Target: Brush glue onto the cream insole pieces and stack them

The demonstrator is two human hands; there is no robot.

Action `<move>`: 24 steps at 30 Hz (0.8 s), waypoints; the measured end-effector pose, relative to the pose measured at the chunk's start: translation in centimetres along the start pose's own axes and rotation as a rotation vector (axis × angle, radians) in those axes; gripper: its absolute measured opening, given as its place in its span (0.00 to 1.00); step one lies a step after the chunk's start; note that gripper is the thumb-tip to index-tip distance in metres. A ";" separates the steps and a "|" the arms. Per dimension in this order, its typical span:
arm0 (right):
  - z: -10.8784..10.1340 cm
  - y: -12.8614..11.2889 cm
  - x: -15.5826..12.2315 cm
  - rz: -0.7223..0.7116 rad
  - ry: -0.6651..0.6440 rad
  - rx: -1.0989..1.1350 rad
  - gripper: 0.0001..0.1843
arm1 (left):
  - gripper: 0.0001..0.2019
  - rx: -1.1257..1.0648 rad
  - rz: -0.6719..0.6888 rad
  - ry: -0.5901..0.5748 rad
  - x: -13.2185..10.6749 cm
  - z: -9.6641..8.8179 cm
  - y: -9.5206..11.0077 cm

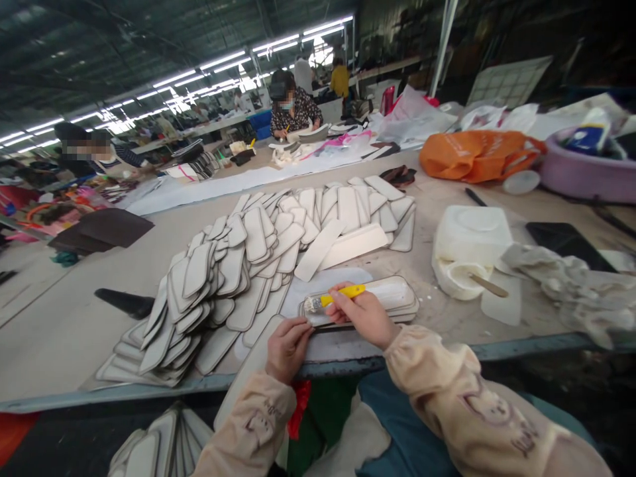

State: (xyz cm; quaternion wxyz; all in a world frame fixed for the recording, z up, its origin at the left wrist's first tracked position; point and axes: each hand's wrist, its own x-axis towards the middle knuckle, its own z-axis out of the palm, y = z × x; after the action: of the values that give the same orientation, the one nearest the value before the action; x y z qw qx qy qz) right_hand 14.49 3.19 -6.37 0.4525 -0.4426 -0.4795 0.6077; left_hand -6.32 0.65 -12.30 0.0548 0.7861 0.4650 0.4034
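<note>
Two hands at the table's point(74, 331) near edge. Right hand point(365, 317) clamped on a yellow-handled brush point(340, 296), bristles on the top piece of a small insole stack point(392, 295). Left hand point(287, 346), fingers point(299, 328) curled, touches that stack's left end; clasp indeterminate.

Rows of ceiling tubes point(223, 63) burn white and blow out at the hall's far end, while the roof point(99, 40) and upper right corner are dark. The counter point(74, 331) is evenly lit; the right hand point(365, 315) casts barely any shadow. Wide-angle distortion bends the counter's front edge, and the far workers point(293, 106) look soft, perhaps out of focus.
</note>
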 end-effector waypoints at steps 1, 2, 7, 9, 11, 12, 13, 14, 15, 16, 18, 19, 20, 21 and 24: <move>0.0 0.1 0.1 -0.002 -0.004 -0.024 0.17 | 0.06 -0.001 -0.004 -0.002 0.0 0.0 0.0; -0.1 0.2 0.1 -0.006 0.001 -0.052 0.17 | 0.06 -0.002 -0.007 -0.005 0.0 0.0 -0.1; -2.6 -0.3 -0.9 -0.021 0.189 -0.202 0.20 | 0.06 -0.010 -0.032 -0.024 -0.1 0.0 -0.2; -4.0 -0.8 -1.7 -0.028 0.284 -0.221 0.21 | 0.05 -0.016 -0.047 -0.030 -0.1 0.0 -0.1; -5.3 -1.6 -2.5 -0.073 0.374 -0.195 0.20 | 0.05 -0.022 -0.071 -0.037 0.0 -0.2 0.2; -6.0 -2.0 -2.9 -0.109 0.414 -0.162 0.20 | 0.05 -0.031 -0.093 -0.041 0.1 -0.5 0.4; -6.6 -2.3 -3.3 -0.146 0.445 -0.122 0.19 | 0.06 -0.051 -0.124 -0.038 0.3 -0.8 0.6; -7.2 -2.7 -3.6 -0.183 0.467 -0.078 0.18 | 0.07 -0.079 -0.162 -0.026 0.6 -1.3 0.8; -7.8 -3.0 -3.9 -0.214 0.484 -0.030 0.18 | 0.09 -0.108 -0.209 -0.008 1.2 -1.9 0.9; -8.3 -3.2 -4.1 -0.240 0.497 0.020 0.17 | 0.10 -0.132 -0.262 0.010 2.0 -2.4 0.8; -9.4 -3.6 -4.3 -0.284 0.528 0.110 0.15 | 0.13 -0.132 -0.379 0.021 4.3 -3.4 0.3; -10.0 -3.7 -4.4 -0.303 0.548 0.148 0.14 | 0.15 -0.108 -0.436 -0.005 5.8 -3.7 -0.2; -10.4 -3.9 -4.4 -0.320 0.569 0.181 0.14 | 0.17 -0.078 -0.493 -0.055 7.3 -3.9 -0.8; -10.8 -4.0 -4.5 -0.335 0.585 0.206 0.13 | 0.20 -0.051 -0.548 -0.126 8.9 -3.8 -1.5; -11.8 -4.4 -4.7 -0.369 0.610 0.246 0.12 | 0.26 -0.003 -0.679 -0.340 13.0 -2.7 -3.8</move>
State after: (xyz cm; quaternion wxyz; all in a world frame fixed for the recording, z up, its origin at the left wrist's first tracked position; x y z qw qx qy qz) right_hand 27.42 1.35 -3.32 0.7261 -0.4517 -0.3179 0.4094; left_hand -7.67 12.10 -4.69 0.2629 0.6427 0.6829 0.2269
